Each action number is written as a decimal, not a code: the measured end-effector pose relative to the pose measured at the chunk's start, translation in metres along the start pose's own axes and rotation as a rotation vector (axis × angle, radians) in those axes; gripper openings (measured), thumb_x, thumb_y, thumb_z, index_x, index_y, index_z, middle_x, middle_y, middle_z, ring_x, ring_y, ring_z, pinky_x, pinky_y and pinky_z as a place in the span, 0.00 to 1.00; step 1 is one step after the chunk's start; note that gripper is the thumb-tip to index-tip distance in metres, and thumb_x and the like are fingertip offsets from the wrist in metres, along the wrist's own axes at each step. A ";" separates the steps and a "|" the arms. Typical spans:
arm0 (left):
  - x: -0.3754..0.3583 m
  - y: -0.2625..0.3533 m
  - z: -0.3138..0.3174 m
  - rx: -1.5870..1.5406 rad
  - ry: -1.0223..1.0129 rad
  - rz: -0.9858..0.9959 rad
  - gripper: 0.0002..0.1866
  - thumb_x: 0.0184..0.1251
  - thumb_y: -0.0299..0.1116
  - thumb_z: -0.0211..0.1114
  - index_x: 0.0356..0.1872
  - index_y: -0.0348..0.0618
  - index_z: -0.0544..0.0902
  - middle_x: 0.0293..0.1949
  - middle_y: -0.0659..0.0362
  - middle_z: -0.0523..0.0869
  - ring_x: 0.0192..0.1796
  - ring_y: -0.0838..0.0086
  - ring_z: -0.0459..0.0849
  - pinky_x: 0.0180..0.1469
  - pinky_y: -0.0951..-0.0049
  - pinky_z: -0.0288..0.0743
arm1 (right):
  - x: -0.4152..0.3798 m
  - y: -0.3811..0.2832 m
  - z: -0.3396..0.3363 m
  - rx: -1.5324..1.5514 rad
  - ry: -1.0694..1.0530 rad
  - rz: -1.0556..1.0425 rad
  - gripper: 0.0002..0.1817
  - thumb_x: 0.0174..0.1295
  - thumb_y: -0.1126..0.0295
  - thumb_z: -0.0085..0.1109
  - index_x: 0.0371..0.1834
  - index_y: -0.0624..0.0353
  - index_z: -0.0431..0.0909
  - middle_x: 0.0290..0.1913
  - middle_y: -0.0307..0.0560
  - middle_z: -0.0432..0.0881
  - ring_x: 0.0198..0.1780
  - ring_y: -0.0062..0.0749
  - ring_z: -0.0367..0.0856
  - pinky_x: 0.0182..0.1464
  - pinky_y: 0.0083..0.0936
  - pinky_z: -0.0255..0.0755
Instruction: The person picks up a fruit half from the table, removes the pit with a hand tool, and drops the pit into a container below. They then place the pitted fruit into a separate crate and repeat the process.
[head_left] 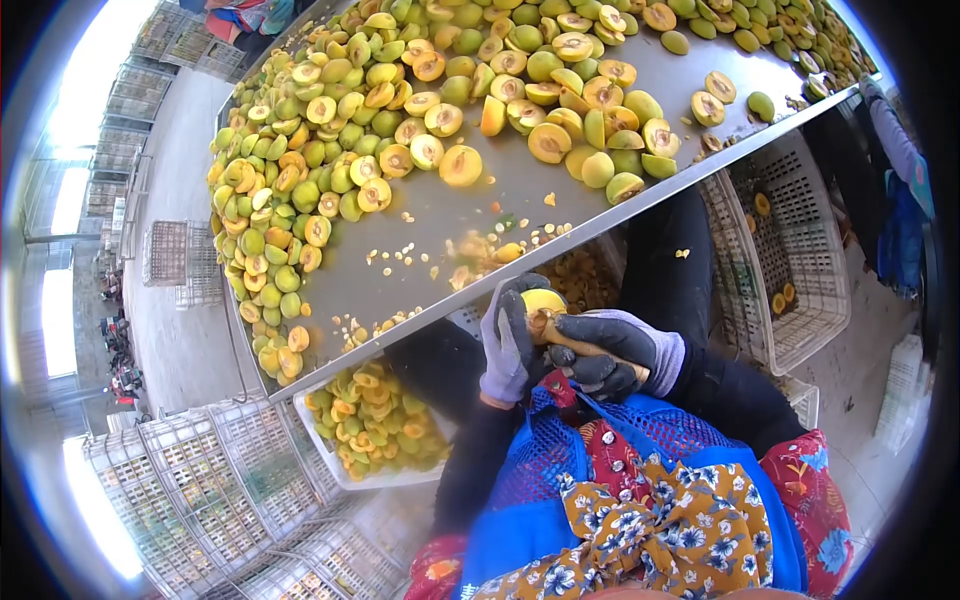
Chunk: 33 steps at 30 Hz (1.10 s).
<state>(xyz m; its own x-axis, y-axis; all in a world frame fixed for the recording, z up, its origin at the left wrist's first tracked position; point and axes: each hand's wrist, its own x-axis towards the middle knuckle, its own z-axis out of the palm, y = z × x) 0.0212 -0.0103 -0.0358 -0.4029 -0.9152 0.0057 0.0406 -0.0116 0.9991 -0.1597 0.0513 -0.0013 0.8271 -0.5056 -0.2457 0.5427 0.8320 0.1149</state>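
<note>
My left hand (508, 338), in a grey and lilac glove, is closed round a halved yellow fruit (543, 301) just below the metal table's edge. Beside it my right hand (610, 350), gloved alike, grips a tool with a light wooden handle (590, 347); its tip meets the fruit. Above the hands, the metal table (400, 285) bears a large heap of green and yellow fruit halves (345, 130), with loose pits and scraps near its edge.
A white crate (340, 465) of cut fruit stands below the table at left. Another crate (800, 220) with a few halves is at right. Stacked crates (215, 490) fill the lower left. A co-worker's sleeve (893, 130) shows at far right.
</note>
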 end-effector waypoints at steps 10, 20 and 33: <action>0.010 0.012 0.018 0.341 0.234 0.104 0.27 0.70 0.55 0.62 0.45 0.36 0.75 0.35 0.57 0.84 0.36 0.70 0.85 0.40 0.69 0.78 | 0.005 0.013 0.016 -0.560 0.213 -0.437 0.21 0.75 0.49 0.49 0.38 0.59 0.75 0.21 0.34 0.72 0.19 0.15 0.70 0.22 0.14 0.64; -0.061 0.050 -0.154 1.456 0.555 -0.609 0.23 0.76 0.44 0.52 0.60 0.36 0.74 0.59 0.41 0.79 0.62 0.48 0.77 0.61 0.57 0.73 | 0.007 -0.007 -0.029 -0.111 0.155 -0.303 0.19 0.75 0.54 0.50 0.58 0.57 0.72 0.21 0.39 0.72 0.13 0.18 0.65 0.13 0.12 0.59; 0.234 -0.067 -0.063 1.081 0.092 0.035 0.33 0.61 0.45 0.70 0.59 0.31 0.69 0.56 0.38 0.79 0.57 0.49 0.81 0.60 0.57 0.75 | -0.011 0.002 -0.016 -0.582 0.450 -0.341 0.21 0.75 0.51 0.50 0.43 0.62 0.76 0.20 0.35 0.72 0.14 0.13 0.67 0.16 0.14 0.60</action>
<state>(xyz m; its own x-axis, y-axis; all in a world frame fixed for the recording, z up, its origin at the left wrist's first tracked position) -0.0181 -0.2489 -0.1040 -0.3450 -0.9354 0.0769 -0.7944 0.3347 0.5069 -0.1705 0.0622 -0.0136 0.4249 -0.7153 -0.5549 0.4888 0.6972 -0.5244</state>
